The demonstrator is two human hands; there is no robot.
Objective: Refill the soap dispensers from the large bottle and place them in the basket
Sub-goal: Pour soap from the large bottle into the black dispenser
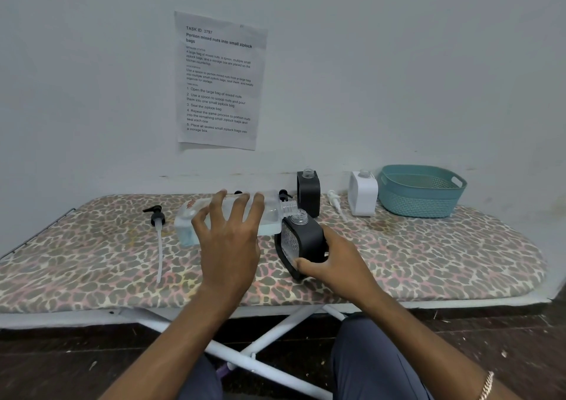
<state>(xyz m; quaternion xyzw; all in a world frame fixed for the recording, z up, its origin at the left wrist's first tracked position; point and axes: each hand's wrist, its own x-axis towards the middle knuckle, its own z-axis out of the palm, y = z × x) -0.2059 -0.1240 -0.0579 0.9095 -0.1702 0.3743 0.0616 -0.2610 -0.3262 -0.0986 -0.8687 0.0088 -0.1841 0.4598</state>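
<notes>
My left hand grips the tipped large clear plastic bottle; my right hand clasps the tilted black-framed dispenser, aligning their mouths.

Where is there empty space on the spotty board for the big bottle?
Two bare patches: the near right end, in front of the teal basket and right of the right hand; and the near left corner, left of the long-tubed pump. The back edge around the white dispenser is crowded.

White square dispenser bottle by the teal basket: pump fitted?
No: the white square dispenser bottle shows a bare open neck, and a white pump lies on the leopard-print board beside it.
</notes>
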